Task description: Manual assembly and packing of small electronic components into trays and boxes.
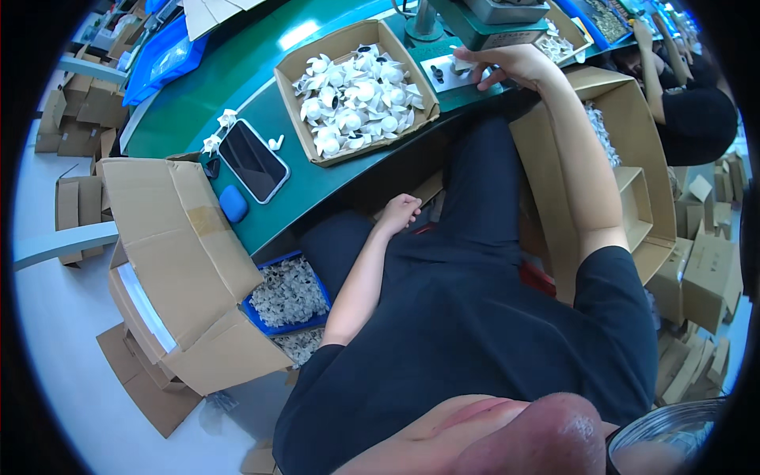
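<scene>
My right hand (511,66) reaches to the metal fixture plate (445,77) under the head of a green bench machine (495,32). Its fingers are bent round a small white plastic part (460,65) at the plate; the fingers hide much of it. A dark round piece (437,74) sits on the plate beside it. My left hand (400,212) rests over my lap, below the bench edge, with its fingers curled in; whatever they hold, if anything, is hidden. Between the phone and the machine, an open cardboard tray (291,95) is heaped with white bladed plastic impellers (356,99).
A phone (253,161), a blue earphone case (233,203) and one white earbud (275,143) lie on the green bench (297,194). Open cartons (178,245) stand left and right of my legs. A blue bin (321,286) holds small greyish parts. At the far right another person (697,119) works.
</scene>
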Tool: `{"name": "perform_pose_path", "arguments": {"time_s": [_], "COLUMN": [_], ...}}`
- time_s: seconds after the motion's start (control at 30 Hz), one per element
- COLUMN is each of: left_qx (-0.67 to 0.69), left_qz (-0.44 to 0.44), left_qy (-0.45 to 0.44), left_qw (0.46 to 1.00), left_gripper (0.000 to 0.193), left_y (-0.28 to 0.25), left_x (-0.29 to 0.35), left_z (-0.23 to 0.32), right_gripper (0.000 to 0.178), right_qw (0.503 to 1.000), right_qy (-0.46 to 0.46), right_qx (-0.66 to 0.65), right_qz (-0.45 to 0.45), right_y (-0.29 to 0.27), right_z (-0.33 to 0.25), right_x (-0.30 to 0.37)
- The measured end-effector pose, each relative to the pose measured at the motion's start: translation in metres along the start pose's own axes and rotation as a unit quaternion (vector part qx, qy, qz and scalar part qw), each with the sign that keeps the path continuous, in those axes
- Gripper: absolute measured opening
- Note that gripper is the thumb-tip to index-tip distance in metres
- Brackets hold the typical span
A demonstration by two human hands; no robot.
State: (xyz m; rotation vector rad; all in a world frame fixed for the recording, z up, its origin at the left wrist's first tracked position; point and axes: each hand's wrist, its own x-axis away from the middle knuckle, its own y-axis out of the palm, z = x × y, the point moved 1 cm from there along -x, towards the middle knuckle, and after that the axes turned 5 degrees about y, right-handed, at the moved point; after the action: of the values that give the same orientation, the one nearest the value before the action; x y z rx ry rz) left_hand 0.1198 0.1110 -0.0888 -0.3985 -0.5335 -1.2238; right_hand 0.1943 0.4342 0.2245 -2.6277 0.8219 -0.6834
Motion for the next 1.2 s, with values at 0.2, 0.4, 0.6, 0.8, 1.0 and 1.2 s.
{"name": "perform_pose_path", "arguments": {"time_s": [0.2,0.4,0.6,0.8,1.0,1.2], "left_qx": [0.010,0.000,0.017,-0.001,-0.013,0.071], "left_qz": [0.010,-0.016,0.036,0.027,0.037,0.055], "left_qy": [-0.005,-0.004,0.004,0.001,-0.005,0.048], "left_qw": [1.000,1.000,0.999,1.000,0.999,0.995], "left_gripper": [0.026,0.026,0.025,0.025,0.024,0.021], "left_y": [-0.005,0.016,-0.008,0.000,0.000,0.003], "left_x": [0.004,-0.001,0.006,0.011,0.009,0.029], "left_z": [-0.012,-0.002,-0.016,-0.010,-0.011,0.010], "right_gripper": [0.035,0.018,0.040,0.032,0.029,0.021], "right_qw": [0.998,0.751,0.981,0.908,0.729,0.786], "right_qy": [-0.040,-0.274,-0.165,-0.360,-0.498,-0.490], "right_qx": [0.041,0.462,0.005,0.052,0.024,0.125], "right_qz": [-0.011,0.385,0.104,0.206,0.469,0.356], "right_y": [0.005,-0.074,-0.008,0.042,0.119,0.130], "right_z": [-0.007,0.178,0.049,0.028,0.020,-0.048], "right_x": [-0.009,-0.155,-0.066,0.020,0.042,0.050]}}
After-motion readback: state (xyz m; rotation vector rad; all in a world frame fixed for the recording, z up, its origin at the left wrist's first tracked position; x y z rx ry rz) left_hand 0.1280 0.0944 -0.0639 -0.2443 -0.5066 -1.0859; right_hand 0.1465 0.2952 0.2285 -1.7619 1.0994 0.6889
